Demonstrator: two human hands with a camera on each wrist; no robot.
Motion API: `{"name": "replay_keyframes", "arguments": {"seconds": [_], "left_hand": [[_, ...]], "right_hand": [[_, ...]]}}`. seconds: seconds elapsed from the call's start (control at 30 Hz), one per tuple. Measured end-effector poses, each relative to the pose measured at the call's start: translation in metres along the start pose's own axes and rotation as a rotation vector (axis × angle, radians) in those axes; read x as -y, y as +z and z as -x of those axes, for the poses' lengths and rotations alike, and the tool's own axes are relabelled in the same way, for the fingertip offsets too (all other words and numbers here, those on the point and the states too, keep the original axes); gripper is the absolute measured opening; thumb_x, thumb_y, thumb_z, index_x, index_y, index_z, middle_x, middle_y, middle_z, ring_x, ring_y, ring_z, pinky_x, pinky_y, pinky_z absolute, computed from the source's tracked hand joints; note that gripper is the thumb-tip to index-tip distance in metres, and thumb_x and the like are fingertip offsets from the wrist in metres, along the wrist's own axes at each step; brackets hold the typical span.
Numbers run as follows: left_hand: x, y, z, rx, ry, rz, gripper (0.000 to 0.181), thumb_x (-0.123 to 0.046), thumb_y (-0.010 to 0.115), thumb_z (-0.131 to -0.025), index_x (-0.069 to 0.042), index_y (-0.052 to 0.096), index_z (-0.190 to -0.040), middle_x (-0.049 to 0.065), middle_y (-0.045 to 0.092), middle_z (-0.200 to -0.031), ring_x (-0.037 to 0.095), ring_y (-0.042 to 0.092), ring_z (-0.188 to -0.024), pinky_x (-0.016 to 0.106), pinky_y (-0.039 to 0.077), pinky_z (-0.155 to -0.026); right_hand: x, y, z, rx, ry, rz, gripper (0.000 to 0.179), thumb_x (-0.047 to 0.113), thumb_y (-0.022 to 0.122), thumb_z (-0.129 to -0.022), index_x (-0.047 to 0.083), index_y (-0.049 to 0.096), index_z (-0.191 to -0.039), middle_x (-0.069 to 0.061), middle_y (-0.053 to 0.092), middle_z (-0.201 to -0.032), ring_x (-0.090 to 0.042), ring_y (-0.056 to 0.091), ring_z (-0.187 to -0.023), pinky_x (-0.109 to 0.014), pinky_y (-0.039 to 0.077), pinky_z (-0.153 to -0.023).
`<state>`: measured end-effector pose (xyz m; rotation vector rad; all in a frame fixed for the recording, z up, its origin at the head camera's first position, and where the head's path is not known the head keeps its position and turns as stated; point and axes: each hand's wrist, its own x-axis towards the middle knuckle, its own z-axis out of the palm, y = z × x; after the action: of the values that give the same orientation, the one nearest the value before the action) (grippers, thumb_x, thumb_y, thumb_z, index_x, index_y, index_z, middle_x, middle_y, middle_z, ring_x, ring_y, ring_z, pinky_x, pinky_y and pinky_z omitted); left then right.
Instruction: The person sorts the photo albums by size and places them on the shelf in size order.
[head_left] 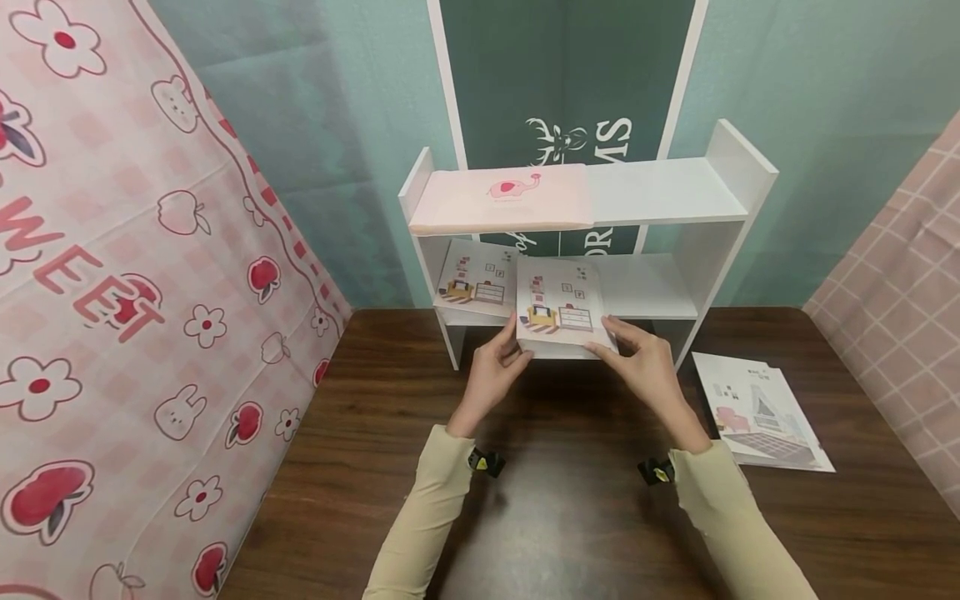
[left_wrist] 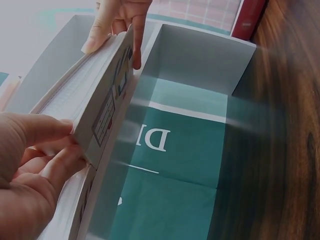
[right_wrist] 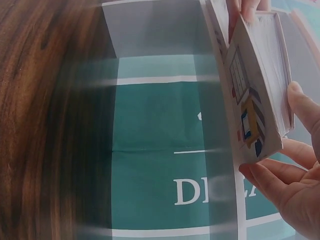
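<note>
A thick white book (head_left: 558,292), its cover printed with furniture drawings, is tilted at the front of the middle shelf (head_left: 645,287). My left hand (head_left: 495,365) pinches its lower left corner between thumb and fingers. At the lower right edge, my right hand (head_left: 643,360) grips the same book. Both wrist views show the page edges (right_wrist: 267,65) between the covers. A second, matching book (head_left: 476,279) leans on the shelf just to the left, partly covered by the held one.
The white shelf unit (head_left: 738,179) stands on the brown wooden table (head_left: 360,433) against a green cloth. A pink elephant-print book (head_left: 498,200) lies on its top board. To the right, white picture-covered books (head_left: 761,412) lie on the table. Patterned cloths hang at both sides.
</note>
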<state>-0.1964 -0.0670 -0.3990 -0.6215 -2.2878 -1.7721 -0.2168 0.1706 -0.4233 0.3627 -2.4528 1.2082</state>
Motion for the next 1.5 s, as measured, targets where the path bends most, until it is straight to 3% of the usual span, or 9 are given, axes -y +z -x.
{"name": "replay_keyframes", "arguments": {"seconds": [0.5, 0.77, 0.93, 1.07, 1.17, 1.3, 1.5], "left_hand": [[0.002, -0.001, -0.005, -0.017, -0.016, 0.001, 0.059, 0.007, 0.060, -0.085, 0.008, 0.033, -0.137, 0.026, 0.039, -0.136, 0.034, 0.050, -0.117, 0.027, 0.048, -0.088], [0.001, -0.001, -0.007, -0.032, -0.011, -0.019, 0.056, 0.007, 0.060, -0.085, 0.009, 0.036, -0.136, 0.028, 0.043, -0.132, 0.034, 0.053, -0.114, 0.027, 0.049, -0.085], [0.003, -0.002, -0.008, -0.058, 0.032, -0.087, 0.054, 0.006, 0.062, -0.084, 0.010, 0.039, -0.133, 0.028, 0.047, -0.127, 0.034, 0.056, -0.110, 0.028, 0.050, -0.083], [0.021, 0.000, -0.011, -0.101, 0.087, -0.140, 0.055, 0.002, 0.065, -0.083, 0.007, 0.043, -0.133, 0.026, 0.051, -0.126, 0.032, 0.059, -0.107, 0.028, 0.051, -0.082], [0.036, 0.001, -0.013, -0.128, 0.109, -0.162, 0.057, -0.002, 0.067, -0.082, 0.001, 0.044, -0.134, 0.021, 0.053, -0.127, 0.027, 0.060, -0.106, 0.024, 0.051, -0.083], [0.039, 0.002, -0.012, -0.155, 0.125, -0.200, 0.057, -0.005, 0.069, -0.081, -0.002, 0.046, -0.134, 0.019, 0.056, -0.126, 0.022, 0.061, -0.106, 0.018, 0.049, -0.083], [0.041, 0.003, -0.008, -0.180, 0.156, -0.296, 0.058, -0.008, 0.069, -0.082, -0.003, 0.046, -0.134, 0.018, 0.059, -0.121, 0.022, 0.060, -0.106, 0.016, 0.049, -0.083]], "right_hand": [[0.002, 0.003, -0.003, -0.039, 0.005, 0.006, 0.056, 0.035, 0.073, -0.078, 0.004, 0.060, -0.123, -0.017, 0.057, -0.124, -0.035, 0.059, -0.107, -0.049, 0.051, -0.080], [0.002, 0.003, -0.005, -0.006, -0.017, 0.016, 0.055, 0.031, 0.070, -0.082, 0.002, 0.055, -0.127, -0.020, 0.052, -0.129, -0.036, 0.056, -0.111, -0.049, 0.051, -0.079], [0.000, 0.002, -0.005, 0.059, -0.042, 0.035, 0.054, 0.027, 0.064, -0.088, 0.001, 0.049, -0.132, -0.022, 0.047, -0.134, -0.037, 0.050, -0.118, -0.050, 0.049, -0.083], [0.001, 0.000, -0.004, 0.101, -0.059, 0.044, 0.053, 0.026, 0.059, -0.091, 0.001, 0.045, -0.135, -0.023, 0.043, -0.136, -0.040, 0.043, -0.123, -0.054, 0.043, -0.091], [0.001, 0.001, -0.004, 0.076, -0.071, 0.048, 0.051, 0.024, 0.060, -0.090, 0.001, 0.047, -0.134, -0.023, 0.045, -0.135, -0.040, 0.047, -0.120, -0.051, 0.046, -0.084], [0.003, 0.003, -0.002, 0.006, -0.073, 0.047, 0.047, 0.023, 0.065, -0.087, 0.003, 0.054, -0.129, -0.021, 0.052, -0.129, -0.037, 0.053, -0.108, -0.042, 0.041, -0.069], [0.006, 0.007, 0.001, -0.078, -0.071, 0.058, 0.043, 0.024, 0.070, -0.083, 0.004, 0.062, -0.120, -0.018, 0.061, -0.120, -0.035, 0.053, -0.104, -0.045, 0.043, -0.074]]}}
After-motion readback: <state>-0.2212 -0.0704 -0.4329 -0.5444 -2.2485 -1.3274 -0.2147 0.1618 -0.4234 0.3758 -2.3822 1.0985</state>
